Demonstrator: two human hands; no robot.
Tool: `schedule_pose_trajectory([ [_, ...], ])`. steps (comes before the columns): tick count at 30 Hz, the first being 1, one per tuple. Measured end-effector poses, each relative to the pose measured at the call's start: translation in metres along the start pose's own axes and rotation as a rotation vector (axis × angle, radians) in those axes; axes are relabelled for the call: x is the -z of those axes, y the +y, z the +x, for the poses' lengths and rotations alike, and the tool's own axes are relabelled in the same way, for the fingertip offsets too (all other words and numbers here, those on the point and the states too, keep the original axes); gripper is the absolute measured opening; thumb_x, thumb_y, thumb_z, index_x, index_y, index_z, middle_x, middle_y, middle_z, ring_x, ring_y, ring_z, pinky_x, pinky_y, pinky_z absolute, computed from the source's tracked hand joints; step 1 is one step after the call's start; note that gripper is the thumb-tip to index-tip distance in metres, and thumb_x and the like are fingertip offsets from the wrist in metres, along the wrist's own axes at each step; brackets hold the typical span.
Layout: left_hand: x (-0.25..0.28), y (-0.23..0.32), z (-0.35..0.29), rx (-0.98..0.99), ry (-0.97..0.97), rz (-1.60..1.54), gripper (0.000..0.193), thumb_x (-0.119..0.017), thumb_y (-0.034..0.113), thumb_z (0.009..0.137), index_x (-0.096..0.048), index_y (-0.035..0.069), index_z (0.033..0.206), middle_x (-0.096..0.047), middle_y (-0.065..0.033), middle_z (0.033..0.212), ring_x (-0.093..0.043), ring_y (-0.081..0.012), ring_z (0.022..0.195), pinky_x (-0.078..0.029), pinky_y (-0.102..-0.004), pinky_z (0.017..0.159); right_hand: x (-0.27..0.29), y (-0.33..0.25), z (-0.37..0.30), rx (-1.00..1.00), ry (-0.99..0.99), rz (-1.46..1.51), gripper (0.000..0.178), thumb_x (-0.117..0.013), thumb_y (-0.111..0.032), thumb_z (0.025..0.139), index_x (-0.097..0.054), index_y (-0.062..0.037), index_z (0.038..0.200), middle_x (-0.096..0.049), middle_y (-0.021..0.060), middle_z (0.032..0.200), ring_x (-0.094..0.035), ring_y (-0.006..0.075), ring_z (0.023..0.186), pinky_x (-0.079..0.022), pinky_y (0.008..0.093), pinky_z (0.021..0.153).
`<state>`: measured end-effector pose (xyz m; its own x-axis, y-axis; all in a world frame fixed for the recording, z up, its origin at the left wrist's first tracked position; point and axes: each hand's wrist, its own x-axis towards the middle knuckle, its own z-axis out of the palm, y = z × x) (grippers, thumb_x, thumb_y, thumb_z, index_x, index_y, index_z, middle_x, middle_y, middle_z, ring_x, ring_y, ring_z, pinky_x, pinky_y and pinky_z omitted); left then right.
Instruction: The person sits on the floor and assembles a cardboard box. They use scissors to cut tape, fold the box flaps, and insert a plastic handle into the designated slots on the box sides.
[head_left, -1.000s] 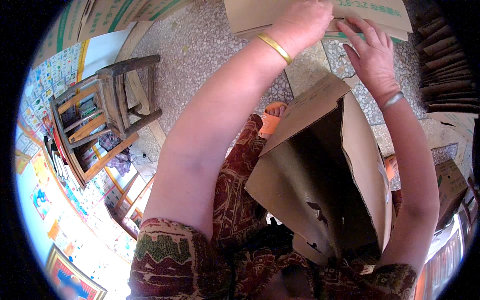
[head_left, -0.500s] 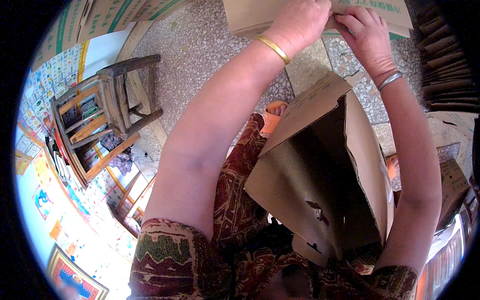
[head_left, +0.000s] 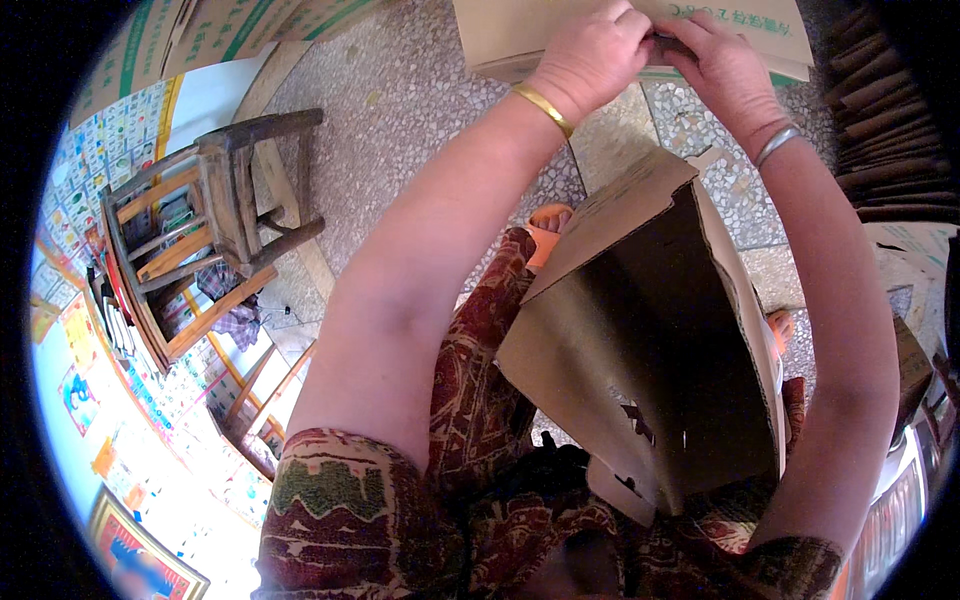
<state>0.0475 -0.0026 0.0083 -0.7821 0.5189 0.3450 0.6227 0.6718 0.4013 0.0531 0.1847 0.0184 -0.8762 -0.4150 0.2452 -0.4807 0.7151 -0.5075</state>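
Observation:
Both my arms reach far forward to a printed cardboard piece [head_left: 505, 40] at the top of the view. My left hand [head_left: 594, 58], with a gold bangle at the wrist, is closed with its fingertips at the lower edge of that cardboard. Close beside it, my right hand [head_left: 722, 75], wearing a silver bangle, bends its fingers over the same edge, thumb and fingers drawn together. The fingertips of the two hands nearly meet. Between my legs stands an open brown cardboard box [head_left: 570, 330], tilted, its dark inside facing me and a torn slot in its wall.
Stacked folded cardboard [head_left: 885, 130] stands at the far right. More green-printed cardboard [head_left: 200, 40] leans at the upper left. A wooden chair [head_left: 230, 200] is on the left, near a wall covered with charts. The speckled floor [head_left: 400, 120] shows around my orange slippers [head_left: 548, 225].
My hands and the printed cardboard have shifted slightly left and down, fingers still at its edge. The box between my legs has tipped a little and sits slightly lower.

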Motion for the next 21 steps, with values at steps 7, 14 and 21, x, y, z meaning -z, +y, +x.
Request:
schedule_pose_trajectory([
  [7, 0.013, -0.008, -0.022, 0.127, 0.085, 0.088, 0.06, -0.075, 0.029, 0.072, -0.053, 0.001, 0.12, -0.046, -0.0194, 0.131, -0.047, -0.0405, 0.115, -0.036, -0.0478, 0.102, 0.009, -0.009, 0.011, 0.098, -0.041, -0.088, 0.009, -0.069, -0.014, 0.076, -0.064, -0.0078, 0.081, -0.057, 0.0123, 0.088, -0.061, 0.0332, 0.077, -0.051, 0.0426, 0.068],
  [14, 0.009, -0.012, -0.027, 0.06, 0.025, 0.143, 0.061, -0.075, 0.03, 0.071, -0.053, 0.001, 0.12, -0.046, -0.0215, 0.131, -0.047, -0.038, 0.118, -0.032, -0.0537, 0.104, -0.003, 0.005, 0.017, 0.126, -0.16, -0.196, 0.008, -0.064, -0.014, 0.079, -0.063, -0.0083, 0.084, -0.059, 0.015, 0.09, -0.061, 0.0358, 0.083, -0.05, 0.0446, 0.074],
  [21, 0.002, -0.023, -0.032, -0.024, 0.086, 0.135, 0.031, -0.068, 0.02, 0.076, -0.06, 0.01, 0.105, -0.053, -0.0138, 0.12, -0.052, -0.0342, 0.112, -0.033, -0.0546, 0.102, 0.005, -0.01, 0.023, -0.036, -0.221, -0.125, 0.01, -0.063, -0.013, 0.08, -0.064, -0.0061, 0.088, -0.061, 0.0167, 0.091, -0.06, 0.0373, 0.087, -0.049, 0.0452, 0.077],
])
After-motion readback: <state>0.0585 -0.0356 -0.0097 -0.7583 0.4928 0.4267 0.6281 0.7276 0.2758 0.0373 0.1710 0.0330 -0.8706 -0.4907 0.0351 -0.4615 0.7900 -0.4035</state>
